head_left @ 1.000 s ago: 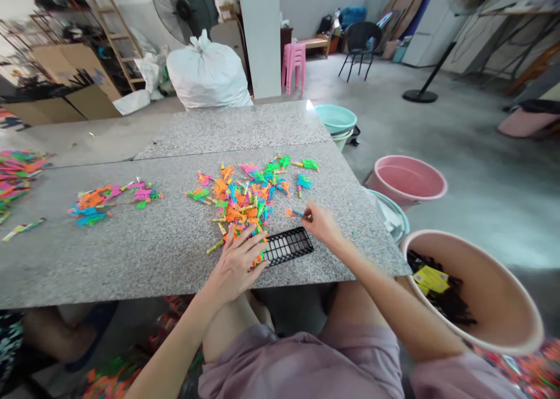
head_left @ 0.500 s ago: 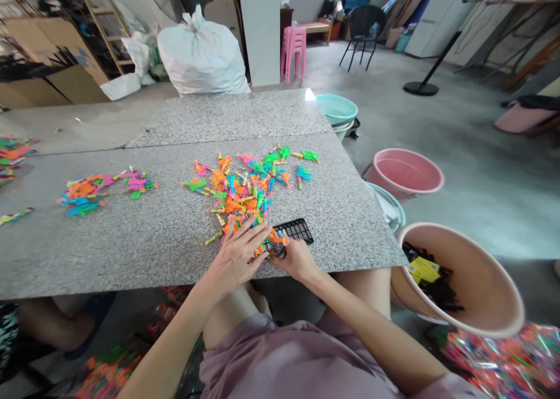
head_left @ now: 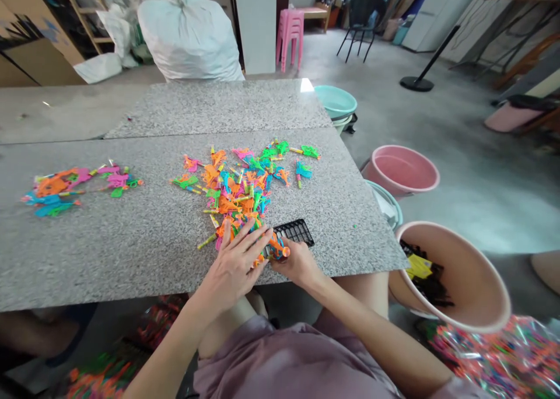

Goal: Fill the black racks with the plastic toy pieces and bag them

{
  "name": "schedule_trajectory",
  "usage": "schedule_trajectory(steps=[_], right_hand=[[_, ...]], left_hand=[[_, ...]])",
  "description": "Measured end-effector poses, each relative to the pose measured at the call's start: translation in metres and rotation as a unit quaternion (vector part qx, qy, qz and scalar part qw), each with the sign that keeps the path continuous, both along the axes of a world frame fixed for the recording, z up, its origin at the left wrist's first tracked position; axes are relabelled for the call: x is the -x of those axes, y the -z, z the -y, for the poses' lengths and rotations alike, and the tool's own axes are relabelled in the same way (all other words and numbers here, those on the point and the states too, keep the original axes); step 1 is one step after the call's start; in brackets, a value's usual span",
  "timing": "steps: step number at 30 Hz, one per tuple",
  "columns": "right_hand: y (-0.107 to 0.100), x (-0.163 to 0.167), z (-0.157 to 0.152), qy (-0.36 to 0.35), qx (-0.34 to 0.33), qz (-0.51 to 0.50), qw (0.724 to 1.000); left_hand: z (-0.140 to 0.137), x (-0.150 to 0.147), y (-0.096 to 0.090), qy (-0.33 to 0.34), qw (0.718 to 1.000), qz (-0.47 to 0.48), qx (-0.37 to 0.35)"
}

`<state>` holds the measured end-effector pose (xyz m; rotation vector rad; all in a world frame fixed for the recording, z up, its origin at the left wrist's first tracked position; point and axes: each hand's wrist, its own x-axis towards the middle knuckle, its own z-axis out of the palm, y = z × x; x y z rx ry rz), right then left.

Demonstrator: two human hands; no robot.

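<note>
A loose pile of small, bright plastic toy guns (head_left: 236,180) in orange, green, pink and blue, many with yellow tubes, lies on the speckled grey table (head_left: 157,235). Over the near edge of this pile my left hand (head_left: 238,259) is laid with its fingers stretched out, covering some toys. Just right of it, my right hand (head_left: 297,262) is closed around a few orange and blue toy guns (head_left: 276,246); its fingertips are partly hidden. Directly beyond my right hand sits a black plastic grid tray (head_left: 300,231), partly covered by the hands and toys.
A smaller toy group (head_left: 65,186) lies at left. Right of the table stand a peach tub (head_left: 476,282) with black pieces and a yellow packet, a pink tub (head_left: 405,171) and a turquoise basin (head_left: 335,100). A white sack (head_left: 190,37) stands behind the table. Bagged toys (head_left: 503,352) lie on the floor.
The view has tilted down and turned slightly, so the table's contents at left appear further left. Both hands stay almost in place by the tray, with toys still in my right hand.
</note>
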<state>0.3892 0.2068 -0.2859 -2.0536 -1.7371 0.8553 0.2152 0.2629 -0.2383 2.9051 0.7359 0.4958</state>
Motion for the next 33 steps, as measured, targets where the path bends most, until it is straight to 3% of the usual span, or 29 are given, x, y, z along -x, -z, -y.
schedule_trajectory(steps=[7, 11, 14, 15, 16, 18, 20, 22, 25, 28, 31, 33], right_hand=[[-0.018, 0.015, -0.004, -0.093, 0.025, 0.07, 0.993], [-0.016, 0.008, -0.01, -0.14, 0.011, 0.058, 0.988], [-0.012, -0.025, -0.038, -0.167, 0.003, 0.011, 0.986], [-0.012, -0.041, -0.054, -0.143, 0.0, 0.007, 0.99], [-0.012, -0.057, -0.073, -0.05, -0.025, 0.037, 0.998], [-0.012, -0.088, -0.111, 0.123, -0.061, 0.092, 0.986], [-0.011, -0.112, -0.142, 0.18, -0.055, 0.101, 0.977], [-0.008, -0.129, -0.159, 0.175, -0.015, 0.07, 0.982], [0.0, -0.144, -0.151, 0.146, 0.039, 0.004, 0.988], [0.012, -0.146, -0.114, 0.123, 0.046, -0.065, 0.989], [0.021, -0.132, -0.075, 0.106, 0.027, -0.169, 0.98], [0.023, -0.116, -0.057, 0.079, -0.021, -0.239, 0.968]], left_hand=[[0.004, -0.003, -0.006, -0.014, 0.998, 0.005, 0.062], [0.001, -0.005, 0.002, -0.011, 0.999, 0.046, -0.013], [-0.001, -0.007, 0.008, -0.015, 0.996, 0.075, -0.039], [-0.002, -0.007, 0.008, -0.012, 0.996, 0.078, -0.046], [-0.002, -0.007, 0.008, -0.007, 0.995, 0.077, -0.056], [-0.003, -0.007, 0.007, 0.005, 0.994, 0.071, -0.084], [-0.004, -0.006, 0.006, 0.011, 0.993, 0.058, -0.105], [-0.005, -0.005, 0.005, 0.013, 0.993, 0.048, -0.107], [-0.008, 0.0, 0.003, 0.021, 0.994, 0.055, -0.089], [-0.011, 0.005, -0.003, 0.045, 0.995, 0.044, -0.071], [-0.013, 0.01, -0.008, 0.055, 0.997, 0.008, -0.047], [-0.012, 0.011, -0.009, 0.049, 0.998, -0.013, -0.026]])
